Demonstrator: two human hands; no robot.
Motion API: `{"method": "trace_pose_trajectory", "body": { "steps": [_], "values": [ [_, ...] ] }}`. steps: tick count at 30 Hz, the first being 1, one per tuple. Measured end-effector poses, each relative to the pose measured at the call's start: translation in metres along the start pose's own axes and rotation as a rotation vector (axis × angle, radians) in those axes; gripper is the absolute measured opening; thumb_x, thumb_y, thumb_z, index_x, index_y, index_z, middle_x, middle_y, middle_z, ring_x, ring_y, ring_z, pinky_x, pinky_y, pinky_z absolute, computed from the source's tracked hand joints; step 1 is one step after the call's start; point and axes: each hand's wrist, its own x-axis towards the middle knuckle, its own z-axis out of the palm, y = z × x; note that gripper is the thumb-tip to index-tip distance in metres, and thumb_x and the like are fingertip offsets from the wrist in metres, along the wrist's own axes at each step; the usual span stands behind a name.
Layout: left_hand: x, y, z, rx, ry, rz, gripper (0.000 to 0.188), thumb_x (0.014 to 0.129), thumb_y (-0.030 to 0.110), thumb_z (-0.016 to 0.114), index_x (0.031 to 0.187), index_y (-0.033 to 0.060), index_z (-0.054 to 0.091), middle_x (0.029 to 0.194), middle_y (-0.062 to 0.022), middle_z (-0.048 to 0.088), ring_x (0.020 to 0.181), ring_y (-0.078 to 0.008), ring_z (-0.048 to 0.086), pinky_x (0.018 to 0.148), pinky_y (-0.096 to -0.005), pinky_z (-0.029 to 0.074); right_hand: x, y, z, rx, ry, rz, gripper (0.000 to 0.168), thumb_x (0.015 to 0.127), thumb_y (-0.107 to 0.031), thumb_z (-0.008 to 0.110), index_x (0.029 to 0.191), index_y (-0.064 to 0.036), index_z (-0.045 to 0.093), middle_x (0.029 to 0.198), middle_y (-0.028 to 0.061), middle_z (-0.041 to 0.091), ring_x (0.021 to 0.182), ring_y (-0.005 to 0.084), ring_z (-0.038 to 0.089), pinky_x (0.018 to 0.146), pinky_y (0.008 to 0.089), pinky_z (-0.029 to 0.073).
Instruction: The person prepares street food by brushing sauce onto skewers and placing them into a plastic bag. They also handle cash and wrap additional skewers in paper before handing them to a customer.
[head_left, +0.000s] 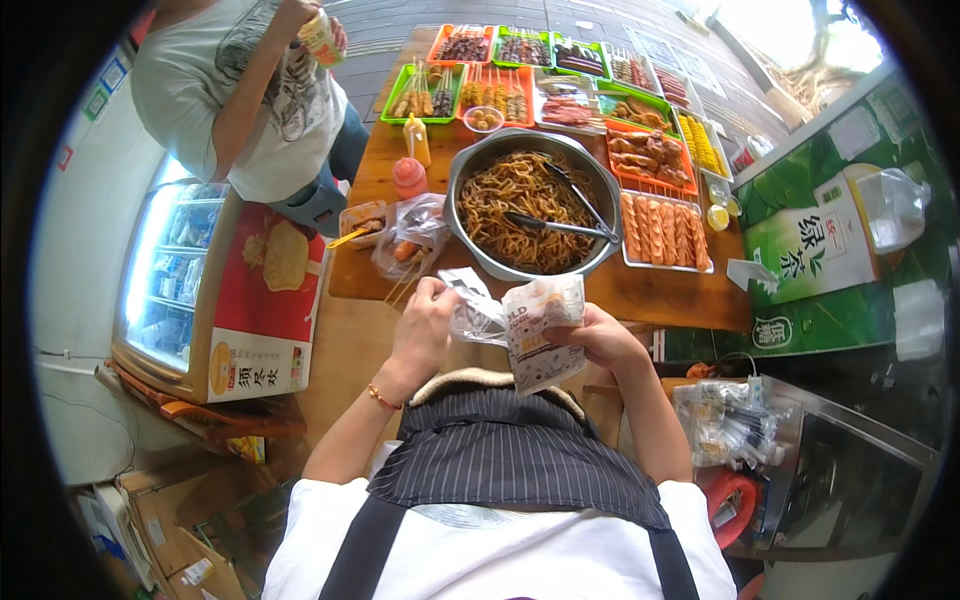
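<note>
My left hand (429, 322) grips the edge of a thin, crumpled plastic bag (474, 307), left of centre. A printed paper food bag (541, 334) is held by my right hand (600, 335), its thumb lying across the front. The two bags meet or overlap between my hands. Just beyond them stands a large metal pot (459, 244) of brown noodles (502, 199), with black-tipped tongs (562, 226) resting in it. Left of the pot, a plastic bag with skewered sausages (409, 251) lies beside a takeaway container (363, 225) with a yellow spoon.
Trays of skewers (499, 97), a tray of sausages (664, 232) and corn (699, 142) crowd the wooden table (675, 300). Two squeeze bottles (409, 178) stand left of the pot. A person (247, 97) holding a can stands at left, near a lit display fridge (172, 270).
</note>
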Motion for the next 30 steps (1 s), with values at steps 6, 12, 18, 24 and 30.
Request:
{"method": "trace_pose_trajectory", "body": {
  "steps": [6,12,18,24,30],
  "values": [
    [-0.002,0.006,0.012,-0.025,0.009,-0.016,0.039,0.073,-0.011,0.052,0.11,0.002,0.057,0.106,-0.0192,0.053,0.093,-0.0395,0.057,0.078,-0.0453,0.049,-0.009,0.01,-0.006,0.09,-0.078,-0.001,0.046,0.08,-0.001,0.071,0.124,-0.002,0.057,0.117,0.009,0.064,0.108,0.0225,0.061,0.094,0.0401,0.05],
    [-0.011,-0.02,0.042,-0.383,-0.017,-0.066,0.023,0.078,0.0,0.054,0.098,0.0004,0.064,0.086,-0.0188,0.063,0.082,-0.0354,0.063,0.075,-0.0414,0.051,-0.012,0.035,-0.008,0.359,0.018,-0.042,0.052,0.084,-0.008,0.071,0.131,-0.003,0.049,0.127,0.0118,0.057,0.115,0.0268,0.058,0.096,0.0431,0.05],
    [-0.016,0.001,0.053,-0.572,-0.229,-0.439,0.035,0.084,0.037,0.063,0.091,0.003,0.07,0.083,-0.0176,0.067,0.076,-0.0293,0.065,0.066,-0.0366,0.051,-0.02,0.052,0.003,0.42,-0.12,-0.053,0.057,0.085,-0.021,0.073,0.133,-0.008,0.047,0.129,0.008,0.055,0.117,0.0244,0.055,0.1,0.0416,0.045],
    [-0.04,-0.003,0.069,-0.007,-0.22,-0.157,0.04,0.075,0.036,0.074,0.109,0.0159,0.069,0.099,-0.0105,0.064,0.091,-0.0301,0.064,0.077,-0.0424,0.052,-0.022,0.089,-0.015,0.497,0.084,-0.074,0.046,0.092,-0.015,0.063,0.133,-0.003,0.047,0.128,0.0119,0.056,0.117,0.0265,0.056,0.1,0.0435,0.046],
    [-0.048,0.006,0.086,-0.116,-0.209,-0.059,0.057,0.073,0.013,0.076,0.127,0.014,0.055,0.103,-0.0154,0.057,0.093,-0.036,0.061,0.079,-0.0432,0.051,-0.023,0.104,-0.015,0.664,0.108,-0.018,0.043,0.091,-0.018,0.059,0.128,0.001,0.05,0.121,0.0142,0.061,0.108,0.0261,0.061,0.095,0.0414,0.049]
  ]
}}
